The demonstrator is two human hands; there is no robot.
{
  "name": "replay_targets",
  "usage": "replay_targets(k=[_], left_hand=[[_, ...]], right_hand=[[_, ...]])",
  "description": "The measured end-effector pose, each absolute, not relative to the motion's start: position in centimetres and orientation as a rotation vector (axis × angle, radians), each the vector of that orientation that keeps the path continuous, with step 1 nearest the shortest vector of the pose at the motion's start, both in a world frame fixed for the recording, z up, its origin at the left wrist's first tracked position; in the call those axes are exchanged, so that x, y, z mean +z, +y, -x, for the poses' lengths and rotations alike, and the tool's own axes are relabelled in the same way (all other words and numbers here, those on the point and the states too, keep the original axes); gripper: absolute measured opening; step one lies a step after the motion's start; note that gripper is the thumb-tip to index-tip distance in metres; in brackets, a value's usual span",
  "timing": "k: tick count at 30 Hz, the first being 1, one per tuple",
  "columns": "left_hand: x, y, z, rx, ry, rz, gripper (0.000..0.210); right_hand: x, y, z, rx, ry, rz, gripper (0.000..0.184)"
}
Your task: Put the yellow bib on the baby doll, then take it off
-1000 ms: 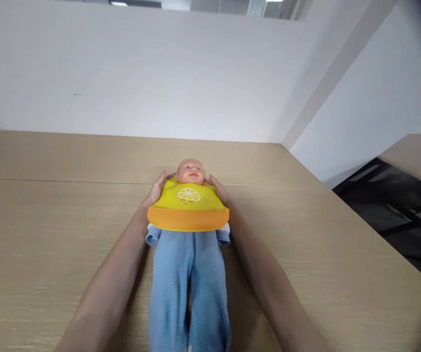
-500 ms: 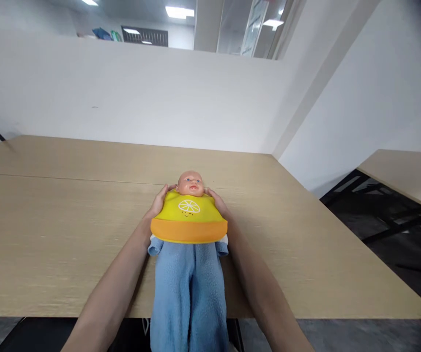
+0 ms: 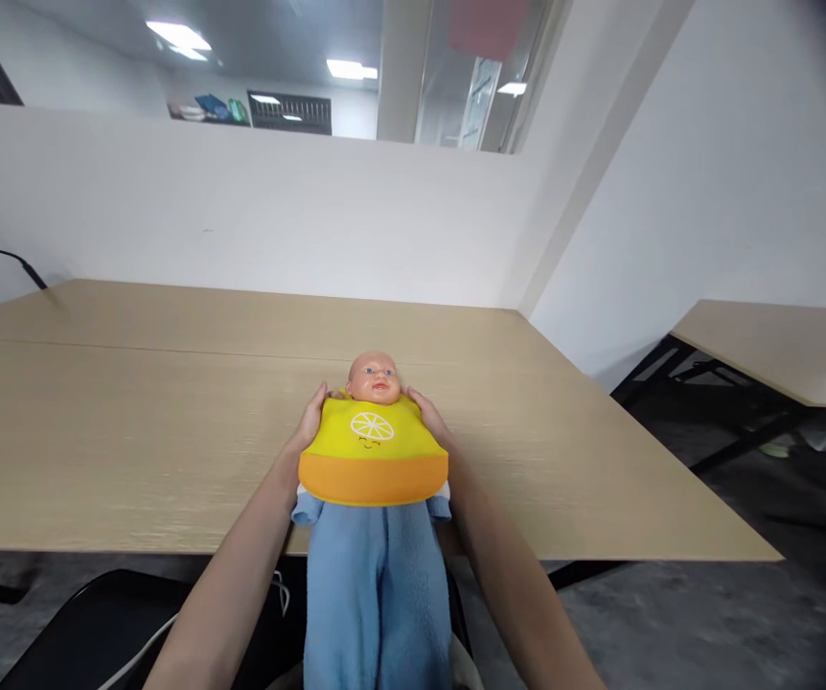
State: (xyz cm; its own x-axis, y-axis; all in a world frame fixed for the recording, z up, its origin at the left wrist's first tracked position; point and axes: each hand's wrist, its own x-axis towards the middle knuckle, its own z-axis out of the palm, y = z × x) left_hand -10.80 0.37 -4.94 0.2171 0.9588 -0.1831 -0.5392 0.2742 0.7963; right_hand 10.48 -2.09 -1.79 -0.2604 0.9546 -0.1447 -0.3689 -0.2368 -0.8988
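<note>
Yellow bib on baby doll: at nine and three o'clock my fingers hold its sides, seemingly half-curled; I'd press evenly.

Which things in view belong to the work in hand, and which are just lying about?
In hand:
- doll, between left hand and right hand
- bib, on its chest
- blue outfit, on the doll

Just about:
- table
- side table
- chair
- black cable
- white cord

Both arms extended forward, hands apart, turned inward.
</note>
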Motion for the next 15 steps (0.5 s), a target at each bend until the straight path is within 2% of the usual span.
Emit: replay_targets(k=[4,10,15], left_hand=[[-5.1,-1.2,11.1,1.087,0.837,-0.675,0.043],[-5.3,-1.4,11.3,1.037,0.817,-0.680,0.024],[-5.0,-1.4,11.1,1.090,0.803,-0.731,0.021]], right_hand=[[-2.4,-3.5,-11.3,1.524,-0.973,0.984,0.017],[-1.9,-4.9,-10.9,1.467,-1.115,0.943,0.022],[-0.9,-4.5,-11.1,1.476,-1.103,1.060,0.026]])
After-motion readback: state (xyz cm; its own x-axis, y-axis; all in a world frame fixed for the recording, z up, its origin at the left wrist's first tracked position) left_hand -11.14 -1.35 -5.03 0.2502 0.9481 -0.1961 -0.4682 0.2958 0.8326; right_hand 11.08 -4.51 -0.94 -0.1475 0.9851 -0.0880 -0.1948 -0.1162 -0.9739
